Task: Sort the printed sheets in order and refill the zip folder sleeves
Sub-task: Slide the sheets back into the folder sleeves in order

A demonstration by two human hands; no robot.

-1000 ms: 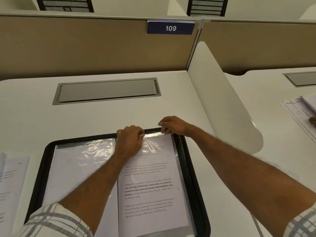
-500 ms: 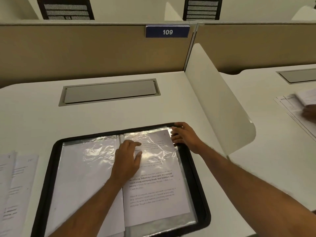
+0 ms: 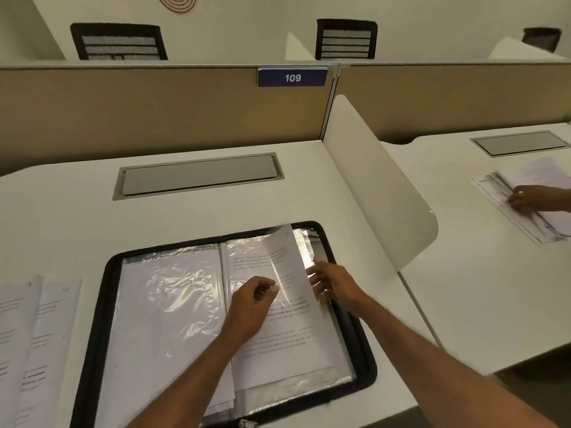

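**Item: zip folder [image 3: 91, 335], open flat on the tabletop [image 3: 61, 217], under both hands.**

- **Left hand [image 3: 253, 307]:** rests on the right-hand sleeve [image 3: 278, 344] close to the folder's spine. The fingers are curled, with thumb and forefinger tips drawn together. Whether they nip the plastic film cannot be told. Likely purpose: to pin the sleeve so it does not slide.
- **Right hand [image 3: 333, 285]:** just right of the left hand, at the sleeve's outer edge. The fingers are straight and spread, with the tips at or under that edge. The edge stands tilted up off the stack beyond the fingertips, so the page appears to be mid-turn or being checked.
- **Printed sheet [image 3: 275, 329]:** inside the right-hand sleeve, text upward, partly under the left hand. It appears fully seated, so this sleeve looks filled.
- **Left-hand sleeve [image 3: 173, 304]:** left of the left hand, crinkled and shiny, with pale paper behind the film.
- **Further sleeves [image 3: 309, 242]:** beyond the right hand and below the lifted edge. Contents not legible.
- **Loose printed sheets [image 3: 34, 335]:** well left of both hands, outside the folder rim, fanned so their corner numbers show. Presumably these are the supply waiting to be sorted.
- **Divider panel [image 3: 380, 196]:** right of the right hand.
- **Another person's hand [image 3: 531, 200]:** past the divider, on separate papers.
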